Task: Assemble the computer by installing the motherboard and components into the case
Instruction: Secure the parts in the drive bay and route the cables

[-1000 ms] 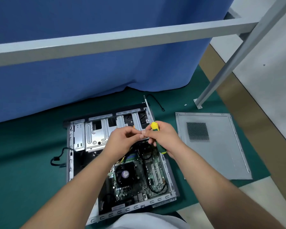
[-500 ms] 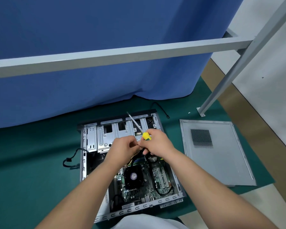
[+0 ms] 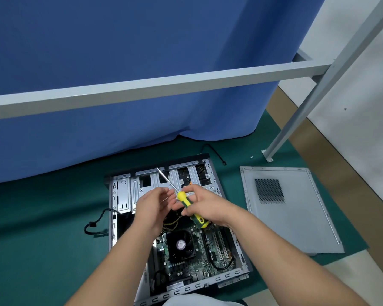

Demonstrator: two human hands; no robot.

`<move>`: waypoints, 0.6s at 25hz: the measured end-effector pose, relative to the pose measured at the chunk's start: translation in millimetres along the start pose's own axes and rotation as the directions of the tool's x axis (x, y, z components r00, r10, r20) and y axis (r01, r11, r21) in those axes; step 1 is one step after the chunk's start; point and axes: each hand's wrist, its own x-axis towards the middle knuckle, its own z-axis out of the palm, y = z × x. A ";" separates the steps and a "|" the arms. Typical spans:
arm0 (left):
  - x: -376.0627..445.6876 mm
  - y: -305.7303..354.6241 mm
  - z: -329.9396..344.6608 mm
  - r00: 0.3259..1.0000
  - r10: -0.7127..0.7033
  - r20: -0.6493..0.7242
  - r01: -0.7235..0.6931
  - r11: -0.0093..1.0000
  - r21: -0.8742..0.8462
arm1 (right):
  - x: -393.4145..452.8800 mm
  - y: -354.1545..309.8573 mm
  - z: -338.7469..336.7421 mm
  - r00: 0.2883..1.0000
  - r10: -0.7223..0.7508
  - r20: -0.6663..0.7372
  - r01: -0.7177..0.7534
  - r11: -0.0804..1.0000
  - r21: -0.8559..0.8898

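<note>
An open grey computer case (image 3: 114, 206) lies flat on the green mat. Inside sits a green motherboard (image 3: 186, 265) with a black fan (image 3: 180, 244) on it. My right hand (image 3: 202, 205) grips a screwdriver (image 3: 186, 202) with a yellow and green handle; its metal shaft points up and left over the drive bays. My left hand (image 3: 152, 205) hovers just left of the handle, fingers relaxed and slightly apart, above the case's middle. I cannot tell whether it holds a small part.
The case's grey side panel (image 3: 292, 215) lies on the mat to the right. A black cable (image 3: 97, 224) trails out of the case's left side, another (image 3: 215, 154) behind it. A blue curtain and a grey metal frame (image 3: 296, 129) stand behind; two small screws (image 3: 251, 156) lie near the frame's foot.
The screwdriver's handle has slid out of my right fist so its whole length shows. My left hand's fingers have loosened and drawn slightly away from the handle. The view shifted a little.
</note>
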 end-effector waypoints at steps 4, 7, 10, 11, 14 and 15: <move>8.7 15.9 0.2 0.997 -0.073 -0.005 0.067 0.933 -0.354 | -5.3 -0.2 -4.7 0.999 -0.042 0.029 0.040 0.998 0.044; 13.3 24.1 -1.9 0.996 -0.085 0.008 0.080 0.900 -0.429 | -8.0 -4.7 -11.3 0.997 -0.024 -0.078 0.034 0.991 0.133; 13.7 26.6 -2.6 0.997 -0.075 -0.002 0.066 0.888 -0.455 | -8.0 -7.3 -21.6 0.986 -0.042 -0.163 0.081 0.968 0.239; 13.6 26.9 -3.2 0.997 -0.071 -0.002 0.062 0.880 -0.471 | -7.3 -7.5 -25.0 0.980 -0.055 -0.190 0.113 0.944 0.309; 11.6 25.9 -4.4 0.998 -0.056 0.019 0.058 0.849 -0.525 | -5.8 -6.8 -33.7 0.954 -0.056 -0.296 0.219 0.802 0.555; 11.1 25.4 -4.8 0.998 -0.053 0.030 0.061 0.842 -0.536 | -4.5 -5.9 -34.9 0.940 -0.063 -0.336 0.262 0.765 0.588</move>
